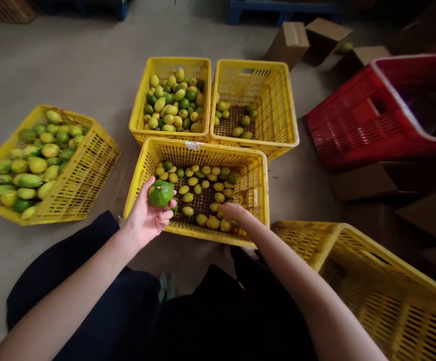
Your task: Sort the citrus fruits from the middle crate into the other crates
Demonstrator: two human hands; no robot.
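Observation:
My left hand is turned palm up with its fingers around a large green lemon, above the left part of the near yellow crate. Down inside that crate, at its right side, is my right hand, among small yellow lemons. Its fingers point down and are mostly hidden, so what they grip, if anything, does not show. Yellow and greenish lemons lie loosely over the crate's slatted bottom.
Behind stand a fuller crate of lemons and a crate with several lemons. A tilted, heaped crate is at left. To the right are a red crate, cardboard boxes and another yellow crate.

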